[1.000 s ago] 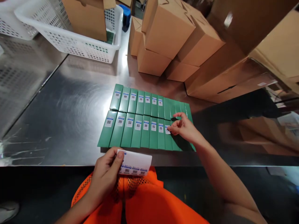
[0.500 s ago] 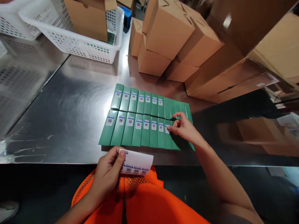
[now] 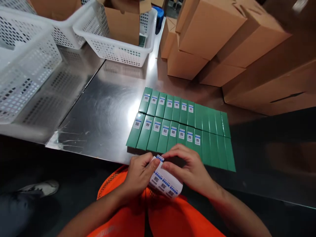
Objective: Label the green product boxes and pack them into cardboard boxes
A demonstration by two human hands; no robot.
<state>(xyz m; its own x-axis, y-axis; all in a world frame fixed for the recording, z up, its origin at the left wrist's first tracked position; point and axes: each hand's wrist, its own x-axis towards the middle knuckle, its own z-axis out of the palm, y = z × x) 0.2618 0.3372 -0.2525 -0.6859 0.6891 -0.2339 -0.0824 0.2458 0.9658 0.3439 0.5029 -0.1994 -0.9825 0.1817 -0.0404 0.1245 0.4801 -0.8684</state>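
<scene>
Left grip (image 3: 139, 172) clamped on a label sheet (image 3: 170, 177) by the near edge of the table (image 3: 103, 128), right grip (image 3: 191, 168) parted beside one label (image 3: 160, 158) (best peeled by its corner, sheet kept taut).

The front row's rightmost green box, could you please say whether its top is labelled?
Unlabelled: the green box shows a plain upper face.

My work surface is a smooth grey metal bench (image 3: 111, 98), crossed by a straight dark seam (image 3: 82, 90) to my left. Near my edge, two abutting rows of narrow green rectangular boxes (image 3: 184, 117) lie flat on it. White perforated plastic baskets (image 3: 118, 54) stand at the far left; brown cardboard cartons (image 3: 186, 64), some stacked, occupy the far right.
</scene>
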